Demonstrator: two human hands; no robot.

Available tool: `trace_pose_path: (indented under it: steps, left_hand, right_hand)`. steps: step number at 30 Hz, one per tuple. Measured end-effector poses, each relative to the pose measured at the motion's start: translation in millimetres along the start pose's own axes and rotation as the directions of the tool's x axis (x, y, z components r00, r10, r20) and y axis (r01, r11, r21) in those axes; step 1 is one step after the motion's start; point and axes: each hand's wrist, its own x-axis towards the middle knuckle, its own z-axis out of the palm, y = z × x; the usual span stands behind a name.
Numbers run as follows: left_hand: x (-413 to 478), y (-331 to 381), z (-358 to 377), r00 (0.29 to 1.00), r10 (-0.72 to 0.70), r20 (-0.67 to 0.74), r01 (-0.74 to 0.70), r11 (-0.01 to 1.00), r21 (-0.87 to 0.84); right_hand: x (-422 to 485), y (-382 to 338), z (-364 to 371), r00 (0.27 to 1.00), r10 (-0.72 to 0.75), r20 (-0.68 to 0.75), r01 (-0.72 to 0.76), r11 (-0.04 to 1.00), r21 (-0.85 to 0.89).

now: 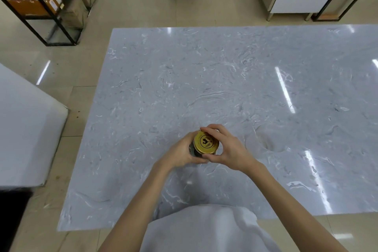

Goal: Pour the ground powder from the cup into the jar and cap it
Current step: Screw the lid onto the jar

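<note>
Jar (pixel 194 150) stood on the marble table (pixel 225 77), near its front edge; left hand (pixel 180 154) wrapped its side, right hand (pixel 227 149) closed on the gold lid (pixel 206 142). Likely glass: rigid, slippery, breakable; best gripped around the body

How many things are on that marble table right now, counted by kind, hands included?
Jars: 1, the jar
Gold lids: 1, the gold lid on it
Hands: 2, left hand, right hand
Cups: 0 in view
Total: 4
</note>
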Motion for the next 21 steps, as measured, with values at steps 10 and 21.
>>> trace_pose_path:
  steps: [10, 21]
  left_hand:
    - [-1, 2, -2, 1.000, -0.011, 0.001, 0.011, 1.000, 0.006]
    - [-3, 4, -3, 1.000, -0.020, 0.003, 0.020, 1.000, 0.013]
  right_hand:
    - [1, -1, 6, 0.995, 0.049, -0.082, -0.052, 0.998, -0.025]
    - [-2, -5, 21, 0.988, 0.114, -0.107, -0.104, 0.990, 0.093]
